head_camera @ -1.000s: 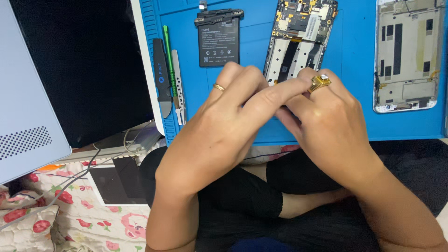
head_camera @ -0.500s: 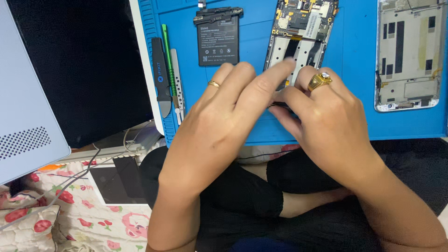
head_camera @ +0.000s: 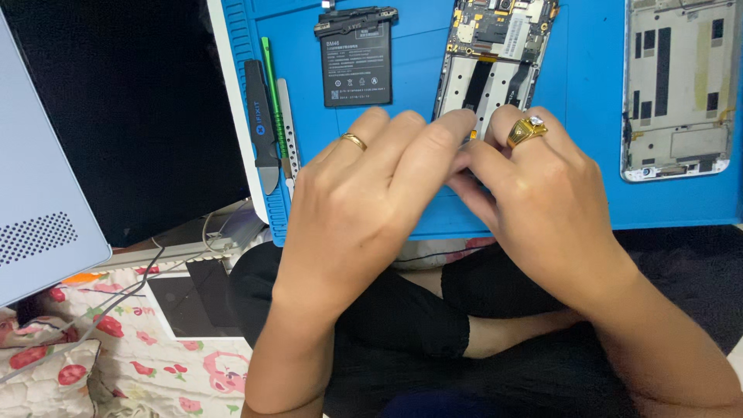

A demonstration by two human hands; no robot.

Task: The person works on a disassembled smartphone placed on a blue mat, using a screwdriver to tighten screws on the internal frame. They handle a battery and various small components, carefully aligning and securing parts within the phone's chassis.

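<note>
An opened phone (head_camera: 495,54) with bare circuit board and flex cables lies on a blue work mat (head_camera: 588,116). My left hand (head_camera: 364,201), a gold band on one finger, curls over the phone's lower end. My right hand (head_camera: 542,193), wearing a gold ring with a stone, meets it there, its fingers tucked under the left fingers. Both sets of fingertips press on the phone's lower end; what lies between them is hidden. A black battery (head_camera: 356,58) rests to the left of the phone. A bare phone shell (head_camera: 677,85) lies at the right.
A black pry tool (head_camera: 261,124), a green stick (head_camera: 268,70) and a metal spudger (head_camera: 288,131) line the mat's left edge. A dark screen (head_camera: 131,101) and a grey perforated case (head_camera: 39,209) stand at left. Floral cloth (head_camera: 116,364) and my crossed legs are below.
My left index finger, stretched across toward the right ring a second ago, has drawn back and curled. Both hands have closed tighter over the phone's lower end.
</note>
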